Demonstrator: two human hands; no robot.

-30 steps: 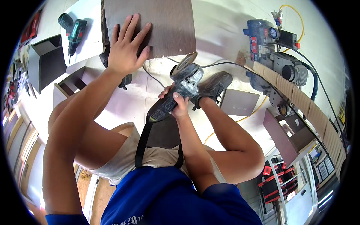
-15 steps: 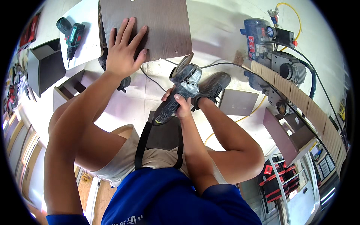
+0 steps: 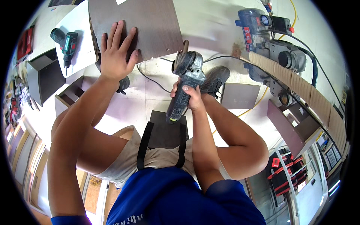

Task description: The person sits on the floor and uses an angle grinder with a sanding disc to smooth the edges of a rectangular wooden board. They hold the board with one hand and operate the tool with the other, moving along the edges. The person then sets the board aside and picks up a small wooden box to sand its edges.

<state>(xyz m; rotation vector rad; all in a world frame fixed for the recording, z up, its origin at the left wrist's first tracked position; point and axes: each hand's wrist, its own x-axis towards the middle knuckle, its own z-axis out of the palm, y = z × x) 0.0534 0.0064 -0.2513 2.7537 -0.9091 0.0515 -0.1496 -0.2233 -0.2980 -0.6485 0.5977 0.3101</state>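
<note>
Angle grinder at the corner of the dark board

Angle grinder sits in the right hand, whose fingers are clenched around its grey body; the disc end points up at the lower right corner of the dark board. That right arm is bent at the elbow, the forearm rising toward the board. On the board the left hand lies flat, palm down, fingers spread and grasping nothing. One grinder, one board under the hands, and one green cordless drill left of the board.
</note>
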